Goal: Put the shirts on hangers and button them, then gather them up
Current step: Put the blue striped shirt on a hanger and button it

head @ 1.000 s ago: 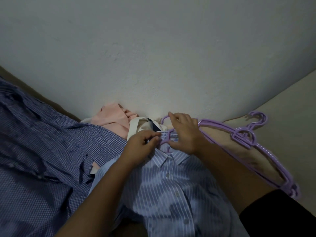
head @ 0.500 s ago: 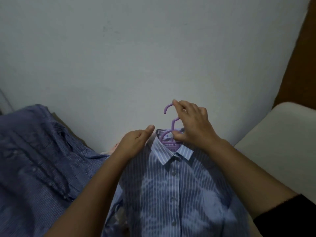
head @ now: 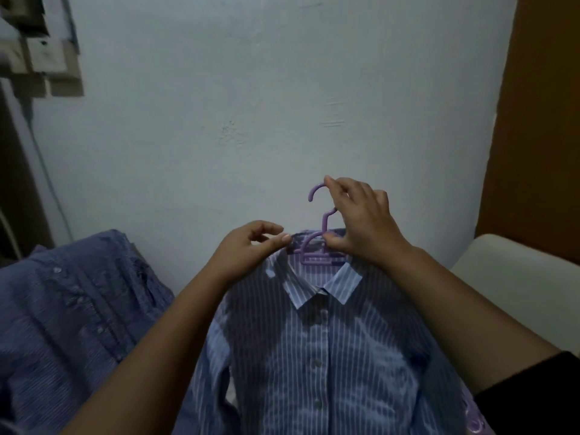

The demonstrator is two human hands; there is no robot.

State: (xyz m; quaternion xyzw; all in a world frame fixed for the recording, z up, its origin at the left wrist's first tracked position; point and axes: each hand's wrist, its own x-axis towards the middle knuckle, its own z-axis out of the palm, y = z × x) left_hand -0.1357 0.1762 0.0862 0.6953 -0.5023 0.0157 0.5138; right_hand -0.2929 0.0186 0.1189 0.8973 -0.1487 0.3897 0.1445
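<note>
A light blue striped shirt (head: 317,346) hangs buttoned on a purple hanger (head: 315,246), held up in front of the white wall. My right hand (head: 361,221) grips the hanger's hook and neck above the collar. My left hand (head: 251,246) pinches the shirt's left shoulder by the collar. A dark blue checked shirt (head: 72,309) lies spread to the left. More purple hanger plastic (head: 475,419) peeks out at the bottom right, under my right sleeve.
A cream cushioned surface (head: 514,277) lies on the right below a brown panel (head: 539,120). At the upper left a blurred switch box (head: 40,48) sits on the wall with a cable running down.
Both hands have lifted the striped shirt off the pile by its hanger, up against the wall. My view has tilted up, so the pink cloth and spare hangers have left view.
</note>
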